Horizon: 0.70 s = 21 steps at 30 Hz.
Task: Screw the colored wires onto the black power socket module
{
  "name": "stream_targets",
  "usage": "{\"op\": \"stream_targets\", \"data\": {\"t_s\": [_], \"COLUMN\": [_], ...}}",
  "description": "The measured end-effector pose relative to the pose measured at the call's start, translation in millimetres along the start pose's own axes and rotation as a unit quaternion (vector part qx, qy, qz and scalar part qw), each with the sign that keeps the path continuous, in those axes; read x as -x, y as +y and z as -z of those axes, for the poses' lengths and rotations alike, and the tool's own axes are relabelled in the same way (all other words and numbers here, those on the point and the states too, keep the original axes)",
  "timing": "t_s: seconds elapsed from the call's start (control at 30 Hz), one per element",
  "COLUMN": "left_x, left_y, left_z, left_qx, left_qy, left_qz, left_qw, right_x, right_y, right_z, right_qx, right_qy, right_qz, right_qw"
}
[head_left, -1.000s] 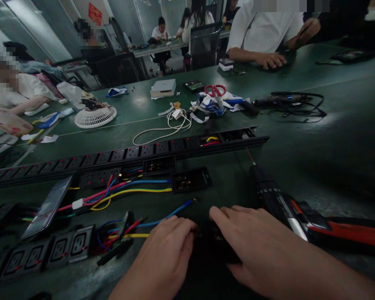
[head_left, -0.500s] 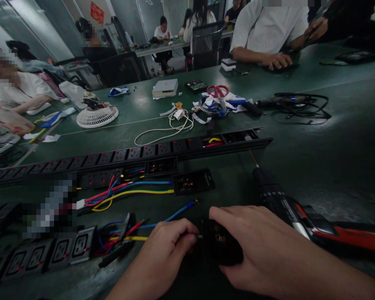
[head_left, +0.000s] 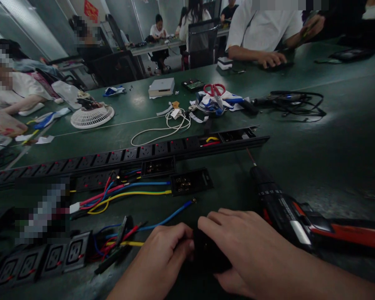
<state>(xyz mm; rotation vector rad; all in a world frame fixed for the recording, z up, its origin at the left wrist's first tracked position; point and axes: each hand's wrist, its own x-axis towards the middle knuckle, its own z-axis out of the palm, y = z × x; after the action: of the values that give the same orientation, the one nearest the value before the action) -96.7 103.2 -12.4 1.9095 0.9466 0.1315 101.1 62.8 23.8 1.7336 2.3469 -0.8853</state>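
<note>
Left hand: comes in from the bottom edge with the forearm angled up and to the right, knuckles up, back of the hand to the camera.
Left fingers: curled in tight, tips pressed against the left edge of the socket part; what they pinch there is hidden.
Right hand: reaches in from the lower right, wrist low, palm down, arched over the socket part.
Right fingers: bent and close together, wrapped over the top of the part, with the thumb under its near edge; they have hold of it.
Socket part: small and black, between the two hands, mostly covered, and dark enough that its face cannot be made out.
Blue wire: just beyond the left fingertips, running up and to the right to a bare metal end.
Yellow wire: just left of the left knuckles, with red wires beside it.
Drill: just beyond the right knuckles, lying on the table, bit pointing away.
Power strip: well beyond both sets of fingers, running across the table.
</note>
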Motion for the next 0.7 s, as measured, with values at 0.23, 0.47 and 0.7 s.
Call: {"op": "stream_targets", "data": {"t_s": [0.23, 0.47, 0.7], "left_x": [4, 5, 2], "left_y": [3, 9, 9], "left_z": [6.8, 5.0, 3.0], "left_qx": [-0.003, -0.008, 0.003], "left_qy": [-0.013, -0.008, 0.006], "left_qz": [-0.015, -0.002, -0.004], "left_qw": [1.000, 1.000, 1.000], "right_x": [6, 21, 32], "right_y": [3, 8, 17], "right_z": [5, 9, 12], "right_qx": [-0.003, -0.072, -0.146], "right_qy": [0.001, 0.043, 0.104], "right_qz": [-0.029, -0.005, 0.027], "right_qw": [1.000, 0.996, 0.984]}}
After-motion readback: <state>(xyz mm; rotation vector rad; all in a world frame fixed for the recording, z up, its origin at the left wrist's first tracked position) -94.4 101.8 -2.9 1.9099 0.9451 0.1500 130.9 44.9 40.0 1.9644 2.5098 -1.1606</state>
